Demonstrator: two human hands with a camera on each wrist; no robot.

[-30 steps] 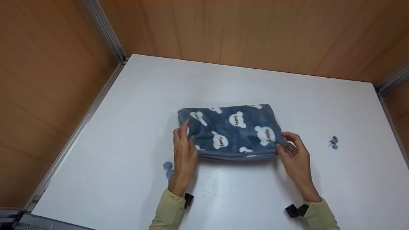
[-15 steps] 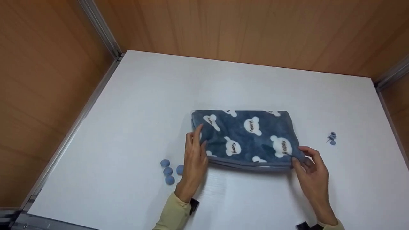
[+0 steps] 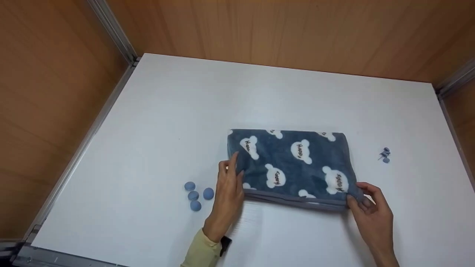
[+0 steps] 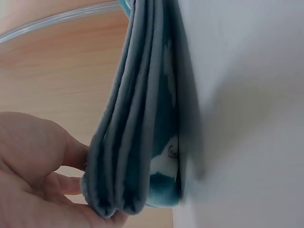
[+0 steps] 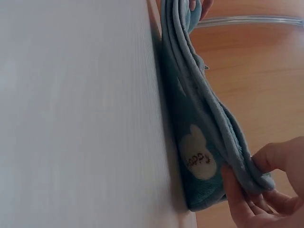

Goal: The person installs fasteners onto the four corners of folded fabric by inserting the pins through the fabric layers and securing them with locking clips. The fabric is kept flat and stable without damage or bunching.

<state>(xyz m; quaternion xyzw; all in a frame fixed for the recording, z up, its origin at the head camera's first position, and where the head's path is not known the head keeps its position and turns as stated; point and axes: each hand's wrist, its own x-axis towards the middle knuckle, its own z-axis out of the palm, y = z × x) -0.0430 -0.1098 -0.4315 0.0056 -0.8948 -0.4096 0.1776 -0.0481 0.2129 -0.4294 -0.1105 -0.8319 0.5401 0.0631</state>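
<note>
A folded dark blue blanket (image 3: 285,168), printed with white bear heads and the word "Happy", lies flat-sided across the near right part of the table. My left hand (image 3: 227,193) grips its left edge, and in the left wrist view the hand (image 4: 38,175) wraps the end of the stacked folds (image 4: 130,118). At the near right corner my right hand (image 3: 374,217) pinches the layers between thumb and fingers. The right wrist view shows this corner raised by the right hand (image 5: 275,185), while the blanket's lower layer (image 5: 199,190) stays close to the tabletop.
Several blue balls (image 3: 193,195) sit left of my left hand. A little cluster of blue-headed pins (image 3: 385,155) lies on the white table (image 3: 178,111) to the right of the blanket. Wooden panels (image 3: 282,33) wall in the back and sides.
Both hands have brought the blanket right and nearer to me, with their hold kept. The blue balls, partly hidden behind my left hand before, now show fully. The view has shifted slightly.
</note>
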